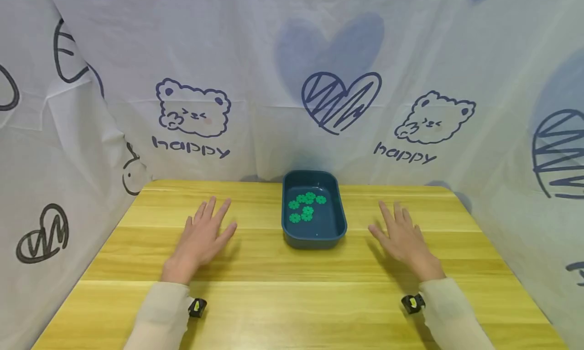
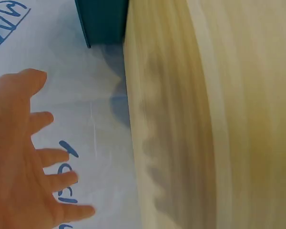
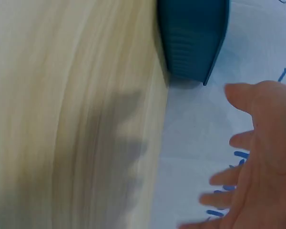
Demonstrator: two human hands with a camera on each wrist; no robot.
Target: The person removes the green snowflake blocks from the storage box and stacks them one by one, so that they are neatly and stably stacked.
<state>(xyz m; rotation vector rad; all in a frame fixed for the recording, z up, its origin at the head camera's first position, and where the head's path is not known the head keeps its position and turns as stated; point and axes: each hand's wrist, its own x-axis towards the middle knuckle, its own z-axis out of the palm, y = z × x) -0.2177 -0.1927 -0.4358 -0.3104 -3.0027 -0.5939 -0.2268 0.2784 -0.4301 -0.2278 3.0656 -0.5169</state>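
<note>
A dark teal plastic bin (image 1: pixel 315 238) stands near the table's far edge, between the two hands. On its floor lie several small green flower-shaped pieces (image 1: pixel 294 218), some overlapping, mostly toward the left side. To the left of the bin, my left hand (image 1: pixel 201 238) hovers over the table with fingers spread and nothing in it. On the other side my right hand (image 1: pixel 403 238) mirrors it, palm down, fingers apart, holding nothing. Both wrist views show the outside of the bin (image 2: pixel 104 21) beyond the thumb, with a gap between.
The wood-grain table (image 1: pixel 292 304) runs forward to a white cloth (image 1: pixel 260 86) printed with bears and hearts, which also hangs at both sides. Each wrist wears a small black device (image 1: pixel 197 308) on its inner side. Hand shadows fall on the tabletop.
</note>
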